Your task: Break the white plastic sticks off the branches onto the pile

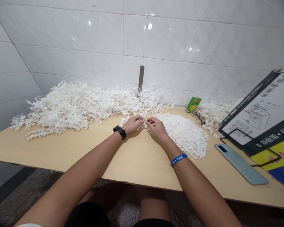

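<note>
My left hand (133, 123) and my right hand (157, 127) meet fingertip to fingertip above the wooden table (139, 160). Both are closed in a pinch on a small white piece (144, 122), mostly hidden by the fingers. Behind and to the left lies a large tangled heap of white branching pieces (73, 104). A flatter pile of small loose white pieces (184, 132) spreads just right of my right hand.
A green box (193, 104) and black glasses (198, 118) sit at the back right, near more white pieces (215, 113). A phone (241, 164) lies before a large printed box (260, 116). A metal strip (140, 80) stands against the tiled wall.
</note>
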### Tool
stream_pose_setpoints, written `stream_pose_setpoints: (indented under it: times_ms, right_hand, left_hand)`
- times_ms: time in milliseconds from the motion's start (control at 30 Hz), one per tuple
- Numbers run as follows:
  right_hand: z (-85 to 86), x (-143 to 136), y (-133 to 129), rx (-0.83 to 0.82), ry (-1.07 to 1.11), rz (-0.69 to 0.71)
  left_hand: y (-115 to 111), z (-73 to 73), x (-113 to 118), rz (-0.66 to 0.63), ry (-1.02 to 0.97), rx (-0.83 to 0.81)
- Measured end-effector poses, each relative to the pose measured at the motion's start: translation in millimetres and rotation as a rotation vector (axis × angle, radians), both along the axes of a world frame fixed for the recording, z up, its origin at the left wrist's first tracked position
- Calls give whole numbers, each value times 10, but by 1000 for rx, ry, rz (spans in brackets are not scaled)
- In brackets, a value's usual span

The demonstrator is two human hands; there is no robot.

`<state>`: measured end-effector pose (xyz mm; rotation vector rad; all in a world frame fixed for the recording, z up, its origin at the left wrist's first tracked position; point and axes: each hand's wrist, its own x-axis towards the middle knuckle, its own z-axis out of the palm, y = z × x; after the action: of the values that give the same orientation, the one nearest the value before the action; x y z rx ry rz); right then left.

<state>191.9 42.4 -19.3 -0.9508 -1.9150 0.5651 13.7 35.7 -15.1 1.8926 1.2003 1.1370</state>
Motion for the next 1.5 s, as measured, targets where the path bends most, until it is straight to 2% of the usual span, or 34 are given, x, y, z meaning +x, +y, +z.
stream_pose_setpoints:
  times_ms: [67,167,367,533,633,733,833,933,1033,1100,1267,1400,1500]
  right_hand:
    - [20,-1,-16,-11,-4,-38]
    - [48,0,-35,-15,44,-89]
    - [84,0,-68,-51,163,-52]
    - [90,-12,-96,-60,178,-87]
    - [92,10,-74,-66,270,-179]
    - [101,74,-10,-99,434,-321]
    - [122,156,54,-199,577,-417]
    - [149,217,88,-290,641,-452]
    - [166,239,96,-378,620,-408]
    - [158,224,87,-485,564,-321]
    - [79,69,-2,-664,435,-112]
    - [97,-14,-61,-649,496,3]
    - [163,58,-19,-505,707,-36]
  left_hand:
    - [-25,18,34,26,70,77]
    - [-69,39,102,29,125,101]
    - [-135,36,169,46,230,71]
    - [-123,58,138,101,257,164]
    - [-85,37,107,117,310,111]
    - [-38,-9,43,143,495,10]
    - [15,-37,-95,286,659,-89]
    - [59,-25,-304,503,689,-157]
    - [87,-6,-492,679,670,-181]
    - [105,-3,-549,743,646,-163]
    - [148,9,-481,828,458,41]
    - [100,94,-410,894,294,194]
    - [7,189,-361,930,201,359]
